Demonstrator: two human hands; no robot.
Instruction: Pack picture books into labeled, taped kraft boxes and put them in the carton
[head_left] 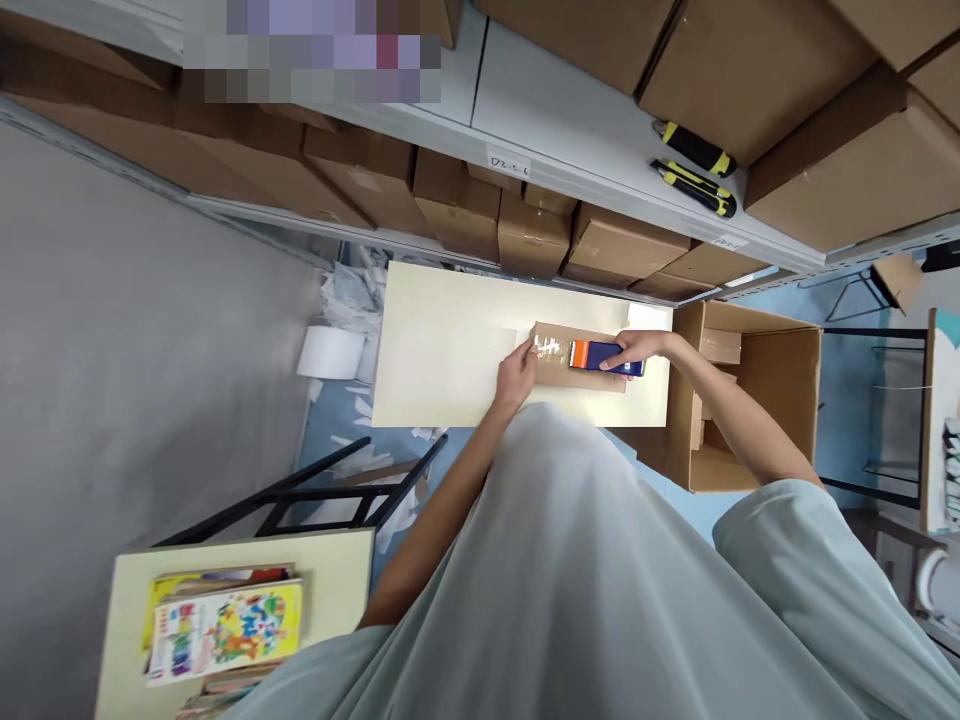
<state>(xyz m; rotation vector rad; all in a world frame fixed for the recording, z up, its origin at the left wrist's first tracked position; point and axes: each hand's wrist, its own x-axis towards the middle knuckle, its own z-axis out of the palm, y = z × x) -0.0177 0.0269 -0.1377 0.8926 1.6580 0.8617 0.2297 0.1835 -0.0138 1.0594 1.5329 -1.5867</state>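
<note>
left hand [517, 375] has fingers curled at the left end of the small carton [552, 374], can't tell if they pinch it or just brace; right hand [637, 347] has its fingers clamped on an orange-and-blue tool [591, 355], probably a tape dispenser, held over the carton's top. carton lies flat on the cream surface [450, 340], near the body-side edge, just left of the open box [780, 370]. risks: weak left hold lets the carton skid under a pull, a tilted tool puts tape down crooked, left fingers near the pull line could get nicked by a toothed edge.
</note>
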